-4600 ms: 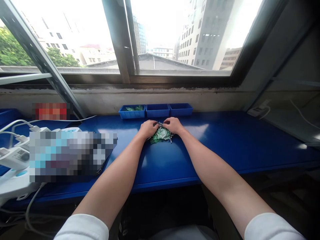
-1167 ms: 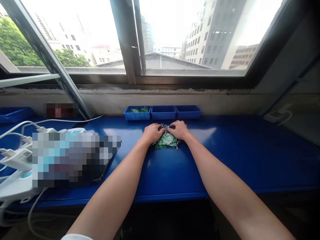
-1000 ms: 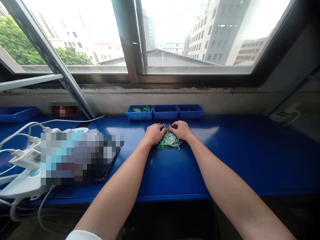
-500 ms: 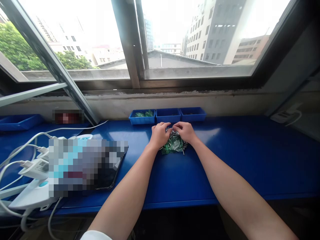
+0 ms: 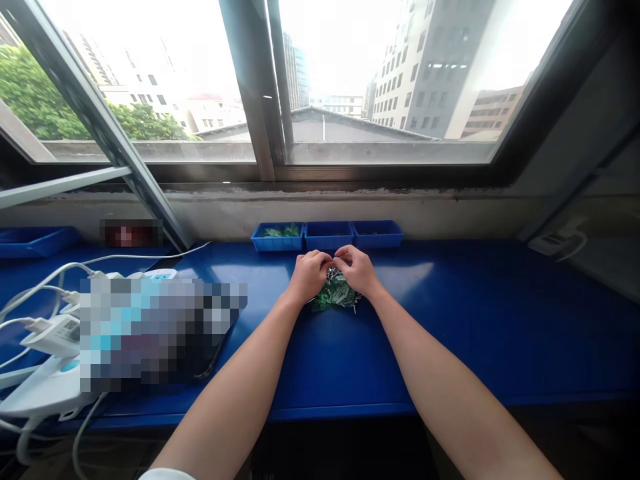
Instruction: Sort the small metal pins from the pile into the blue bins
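Observation:
My left hand is closed, thumb and fingers pinched together just above a small pile on the blue table. Facing it, my right hand is pinched too, its fingertips almost meeting those of the left. Whatever lies between the fingertips is too small or hidden to name. Below both hands lie green clear plastic packets, mixed with thin silvery metal pieces that look like small screws or pins. Part of this pile is covered by my hands.
Behind my hands, three blue bins stand in a row: a left bin with green packets, a middle bin and a right bin. A white power strip with cables and blurred items occupies the table's left. A metal post rises there.
The view has shifted slightly, so the table and bins appear further left. My two hands have drawn closer together at the fingertips, still over the pile.

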### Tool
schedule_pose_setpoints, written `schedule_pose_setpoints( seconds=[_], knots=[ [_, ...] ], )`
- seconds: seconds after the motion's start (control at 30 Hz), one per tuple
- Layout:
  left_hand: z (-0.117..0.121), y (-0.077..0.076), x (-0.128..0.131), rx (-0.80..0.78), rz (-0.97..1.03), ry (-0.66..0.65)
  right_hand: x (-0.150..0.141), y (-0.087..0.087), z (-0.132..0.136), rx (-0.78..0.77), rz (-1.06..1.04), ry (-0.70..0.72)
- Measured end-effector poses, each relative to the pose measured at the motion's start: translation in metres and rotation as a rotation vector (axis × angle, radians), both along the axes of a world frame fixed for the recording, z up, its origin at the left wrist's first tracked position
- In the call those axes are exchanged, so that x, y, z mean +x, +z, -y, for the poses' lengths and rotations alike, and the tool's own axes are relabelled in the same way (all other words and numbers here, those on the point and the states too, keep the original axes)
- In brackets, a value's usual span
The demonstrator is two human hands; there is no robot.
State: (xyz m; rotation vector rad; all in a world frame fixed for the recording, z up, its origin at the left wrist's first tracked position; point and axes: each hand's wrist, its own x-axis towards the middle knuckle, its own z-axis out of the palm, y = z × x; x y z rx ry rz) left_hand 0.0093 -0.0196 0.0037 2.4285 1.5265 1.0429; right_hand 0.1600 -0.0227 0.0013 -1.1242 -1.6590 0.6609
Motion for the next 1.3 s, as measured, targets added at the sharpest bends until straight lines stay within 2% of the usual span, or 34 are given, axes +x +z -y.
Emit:
schedule_pose_setpoints(
  seconds=[0.13, 0.33, 0.5, 0.57, 0.73, 0.93, 1.1, 1.3],
  knots=[
    [-0.001, -0.001, -0.002, 0.014, -0.026, 0.03, 0.0, 0.002, 0.001, 0.016, 0.037, 0.041],
    [-0.003, 0.001, -0.003, -0.017, -0.061, 0.07, 0.002, 0.002, 0.0, 0.003, -0.012, 0.076],
    [-0.008, 0.003, -0.007, -0.083, -0.06, 0.199, 0.011, -0.009, -0.009, 0.01, 0.193, -0.171],
    [-0.01, 0.002, -0.011, -0.112, -0.039, 0.269, 0.015, -0.014, -0.014, -0.037, 0.274, -0.216],
    [-0.017, 0.002, -0.024, -0.093, 0.0, 0.364, 0.02, -0.022, -0.021, -0.11, 0.367, -0.219],
    [-0.031, 0.011, -0.04, -0.202, 0.101, 0.508, 0.02, -0.025, -0.024, -0.125, 0.406, -0.198],
    [-0.045, 0.025, -0.031, -0.311, 0.043, 0.46, 0.02, -0.025, -0.025, -0.133, 0.45, -0.192],
    [-0.069, 0.037, -0.005, -0.113, -0.02, 0.447, 0.019, -0.025, -0.026, -0.099, 0.519, -0.207]
  ],
)
